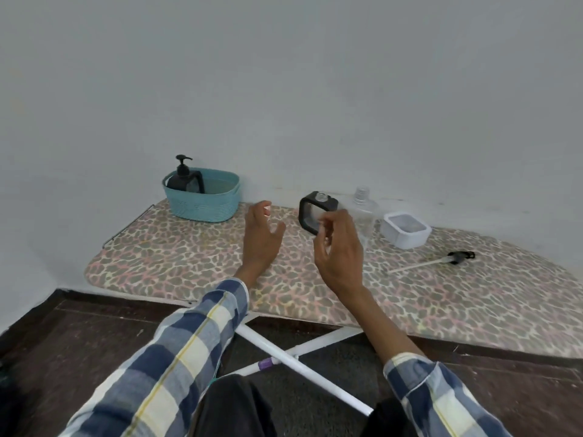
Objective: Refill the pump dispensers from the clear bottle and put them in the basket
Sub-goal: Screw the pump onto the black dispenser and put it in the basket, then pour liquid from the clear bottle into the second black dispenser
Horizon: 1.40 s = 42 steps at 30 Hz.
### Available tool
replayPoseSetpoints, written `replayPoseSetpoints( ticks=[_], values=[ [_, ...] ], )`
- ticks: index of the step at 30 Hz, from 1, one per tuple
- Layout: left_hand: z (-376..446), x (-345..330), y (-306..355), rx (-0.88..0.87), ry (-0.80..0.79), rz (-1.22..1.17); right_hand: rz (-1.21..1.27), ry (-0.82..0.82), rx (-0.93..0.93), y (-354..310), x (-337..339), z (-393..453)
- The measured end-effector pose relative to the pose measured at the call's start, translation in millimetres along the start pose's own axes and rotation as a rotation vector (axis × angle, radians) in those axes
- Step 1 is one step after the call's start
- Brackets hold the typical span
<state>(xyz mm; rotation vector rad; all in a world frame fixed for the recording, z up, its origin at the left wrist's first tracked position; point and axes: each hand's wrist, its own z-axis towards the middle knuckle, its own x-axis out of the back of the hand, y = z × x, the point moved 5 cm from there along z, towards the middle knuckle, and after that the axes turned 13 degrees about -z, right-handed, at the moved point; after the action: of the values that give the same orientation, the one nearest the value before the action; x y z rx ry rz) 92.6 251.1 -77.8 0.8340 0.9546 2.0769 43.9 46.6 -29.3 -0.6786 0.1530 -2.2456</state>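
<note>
Dispenser (315, 216), pump off, on board (189, 257) just beyond right hand (339, 252), fingers loosely curled, empty. Left hand (262, 238) spread wide, empty. Bottle (362, 212) behind; pump (441, 260) right; basket (202, 200) left, holding another dispenser (185, 181).

Two pump dispensers are in view: one dispenser (186, 181) with its black pump head on stands inside the basket, and one open dispenser (310, 212) without its pump stands on the table (189, 257). One detached pump (441, 261) with its long tube lies apart on the table's right side. There is one clear bottle (362, 212), uncapped, and one teal basket (205, 200). One white square container (405, 230) sits just beside the bottle. Two hands are present, the left hand (262, 238) and the right hand (339, 250), each coming out of one of two plaid sleeves (176, 357).
</note>
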Motion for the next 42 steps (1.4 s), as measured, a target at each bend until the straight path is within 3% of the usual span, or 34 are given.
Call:
replayPoseSetpoints(
  ticks=[6,18,23,30,42],
  values=[
    [8,-58,17,0.185,-0.115,-0.097,-0.112,0.118,-0.319,86,27,-23],
    [26,-117,0,0.339,-0.089,-0.079,0.008,-0.346,-0.378,123,-11,-32],
    [29,-118,-1,0.3,-0.046,-0.038,0.01,-0.351,-0.374,121,-8,-31],
    [12,-86,20,0.117,0.083,-0.122,0.014,-0.346,-0.387,120,-7,-32],
    [-28,-19,0,0.104,-0.231,-0.212,0.028,-0.318,-0.431,121,-6,-34]
  ],
)
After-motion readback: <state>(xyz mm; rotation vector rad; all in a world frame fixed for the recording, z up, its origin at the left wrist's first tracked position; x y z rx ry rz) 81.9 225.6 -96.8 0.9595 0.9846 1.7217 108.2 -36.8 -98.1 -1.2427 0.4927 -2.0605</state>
